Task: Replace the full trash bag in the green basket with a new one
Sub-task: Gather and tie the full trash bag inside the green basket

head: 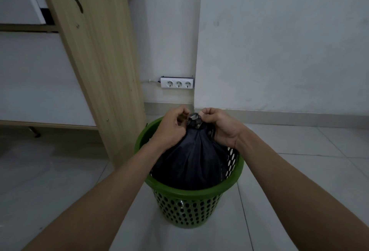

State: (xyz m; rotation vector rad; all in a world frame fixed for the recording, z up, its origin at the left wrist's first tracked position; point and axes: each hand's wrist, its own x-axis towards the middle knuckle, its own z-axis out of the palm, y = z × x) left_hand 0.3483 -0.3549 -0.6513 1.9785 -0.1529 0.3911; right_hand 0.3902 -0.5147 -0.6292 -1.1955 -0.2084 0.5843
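Both-handed, left hand (171, 129), right hand (220, 127), pinching trash bag (191, 159) neck

Light wood-grain desk side panel (95, 55) stands to my left, leaning in view, w/ curved cut-out slots near top. White triple wall socket strip (177, 83) low on wall, thin white cable (148, 81) running left toward panel. Pale grey skirting (279, 116) along wall base. Light grey floor tiles (60, 171) below me. Metal desk foot (34, 132) under lower shelf, far left.
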